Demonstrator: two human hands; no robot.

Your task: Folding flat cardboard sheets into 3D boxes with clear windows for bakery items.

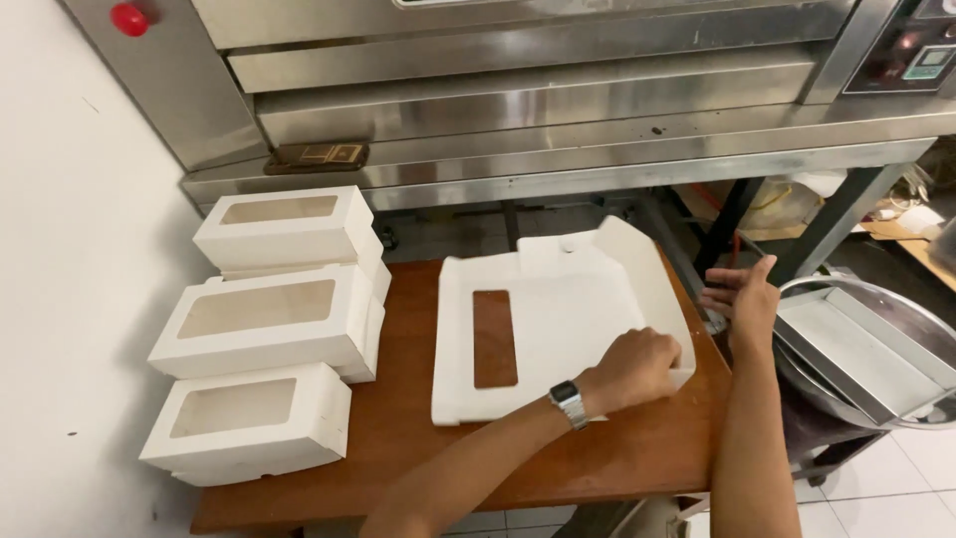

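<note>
White card forms the flat, unfolded box blank (558, 329) that is spread across the brown wooden table (398, 438) in the head view, its rectangular window cut-out showing the wood beneath. The blank is lying in the middle of the table, with its far and right flaps raised at an angle.

The left hand (637, 367) (a watch is worn on its wrist) is curled over the near right part of the blank, the fingers bent closed around the edge of the right flap, so that the card is gripped there. The right hand (742, 299) is held just beyond the right edge of the table, beside the raised flap; its fingers are loosely open and spread, and nothing is seen to be held in it. Whether it is touching the flap's outer face cannot be told from this angle.

Three finished white window boxes (264, 334) are stacked along the left side of the table, well apart from both hands, against a pale wall. A stainless steel oven (538, 90) is standing behind the table. To the right, past the right hand, a metal tray (856, 354) is resting in a round steel bowl (911, 309).
</note>
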